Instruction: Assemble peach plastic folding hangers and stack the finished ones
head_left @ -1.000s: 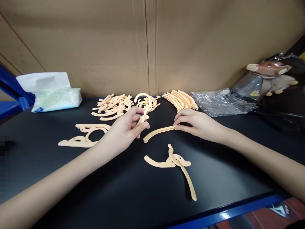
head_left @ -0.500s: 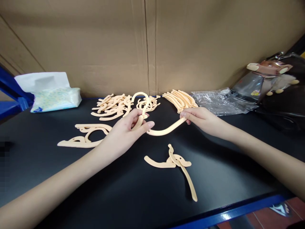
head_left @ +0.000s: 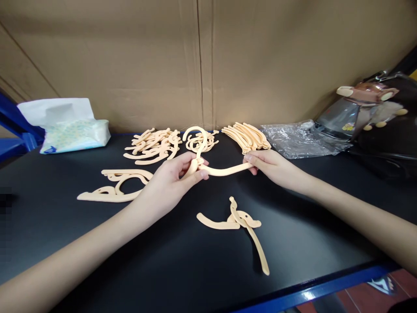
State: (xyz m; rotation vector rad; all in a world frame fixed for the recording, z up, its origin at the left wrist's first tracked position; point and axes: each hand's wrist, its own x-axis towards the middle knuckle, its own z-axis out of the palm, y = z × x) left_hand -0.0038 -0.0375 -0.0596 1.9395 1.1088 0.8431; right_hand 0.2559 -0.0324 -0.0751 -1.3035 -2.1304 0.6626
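Between thumb and fingers, my left hand grips a peach plastic hanger hook at its base, together with a short arm piece partly hidden by the hand. My right hand pinches the outer end of a curved hanger arm. That arm's inner end meets the hook's base at my left fingertips; whether it is fastened there I cannot tell. Nearer me on the table lie loose hanger pieces, crossed over each other. Beside my left wrist rest folded hangers, partly covered by the forearm.
At the back of the black table are a pile of short pieces, several hooks and a stack of curved arms. A tissue pack stands left; a clear plastic bag and a pitcher-like container are right.
The curved arm's inner end has risen to meet the hook's base. The hook has shifted slightly right, and my right hand has moved a little left.
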